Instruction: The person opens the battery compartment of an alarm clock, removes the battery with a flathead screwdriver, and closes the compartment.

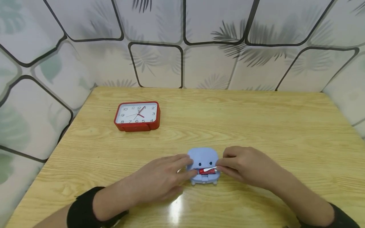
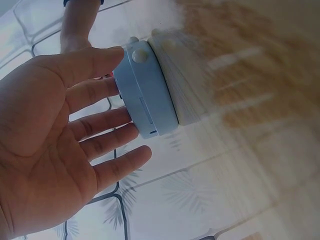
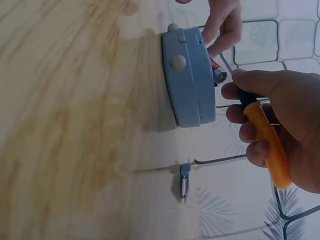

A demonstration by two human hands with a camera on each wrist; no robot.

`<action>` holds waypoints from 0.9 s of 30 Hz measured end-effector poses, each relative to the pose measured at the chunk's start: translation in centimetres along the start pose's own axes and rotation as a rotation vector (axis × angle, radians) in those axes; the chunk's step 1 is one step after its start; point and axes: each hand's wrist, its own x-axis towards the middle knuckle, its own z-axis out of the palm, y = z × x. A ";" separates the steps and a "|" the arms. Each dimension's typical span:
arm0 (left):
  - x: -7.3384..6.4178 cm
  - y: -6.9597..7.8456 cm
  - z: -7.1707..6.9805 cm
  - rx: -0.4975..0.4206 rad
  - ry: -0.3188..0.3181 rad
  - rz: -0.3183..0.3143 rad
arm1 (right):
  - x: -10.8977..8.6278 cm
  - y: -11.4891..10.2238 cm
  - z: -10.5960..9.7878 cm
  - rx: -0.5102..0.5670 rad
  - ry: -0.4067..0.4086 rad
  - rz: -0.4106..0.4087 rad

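Observation:
A small light blue case (image 1: 203,155) with rounded feet and two dark round spots lies on the table. In its open battery slot is a red battery (image 1: 203,172), its silver end showing in the right wrist view. My left hand (image 1: 162,175) touches the case's left side with thumb and fingertips, the fingers fairly straight and spread. On the other side, my right hand (image 1: 248,164) grips a screwdriver (image 3: 270,150) by its orange and dark handle. Its thin metal shaft reaches over to the battery; whether the tip touches it I cannot tell.
A red alarm clock (image 1: 137,115) with a white dial stands farther back on the left of the wooden table (image 1: 242,123). The right wrist view also has a small blue and silver piece (image 3: 184,177) near the case. Patterned walls (image 1: 208,63) border the table.

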 end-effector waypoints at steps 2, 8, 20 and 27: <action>0.0 0.0 0.0 -0.001 -0.004 -0.001 | 0.0 0.0 -0.1 0.001 -0.004 0.013; 0.1 0.0 -0.1 -0.007 -0.038 -0.006 | 0.0 -0.1 -0.4 -0.002 -0.011 0.025; 0.0 0.1 -0.1 0.007 -0.022 -0.012 | -0.2 1.0 -1.9 -0.040 0.080 0.114; 0.0 0.1 -0.1 -0.001 -0.035 -0.018 | -0.6 1.5 -2.1 -0.063 0.010 0.212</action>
